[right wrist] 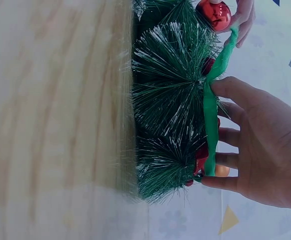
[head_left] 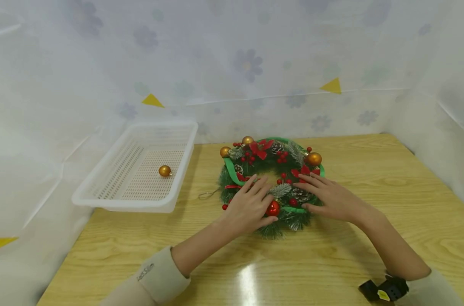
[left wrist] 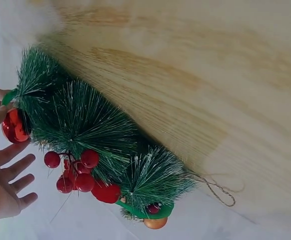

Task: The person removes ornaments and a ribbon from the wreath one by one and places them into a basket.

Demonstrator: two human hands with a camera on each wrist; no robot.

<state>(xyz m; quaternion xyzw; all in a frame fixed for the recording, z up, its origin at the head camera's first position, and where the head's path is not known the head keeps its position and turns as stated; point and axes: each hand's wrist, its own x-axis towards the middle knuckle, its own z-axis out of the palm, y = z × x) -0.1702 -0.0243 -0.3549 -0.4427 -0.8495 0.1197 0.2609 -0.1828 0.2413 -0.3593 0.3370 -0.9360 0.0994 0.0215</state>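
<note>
A green pine wreath (head_left: 272,229) lies on the wooden table, decked with red berries, pine cones, red flowers and several gold baubles. My left hand (head_left: 247,208) is spread over its near left part, fingers extended, beside a shiny red bauble (head_left: 273,208). On the near right part rests my right hand (head_left: 335,199) with its fingers extended. A green ribbon (right wrist: 211,120) winds round the wreath; in the right wrist view the right thumb and fingertips lie against it. Red berries (left wrist: 85,182) and pine needles show below the left hand's side of the wreath.
A white plastic basket (head_left: 132,205) stands at the left of the table, with one gold bauble (head_left: 165,171) in it. A thin cord loop (head_left: 209,194) sticks out from the wreath's left side. Flower-patterned sheeting (head_left: 247,66) hangs behind the table.
</note>
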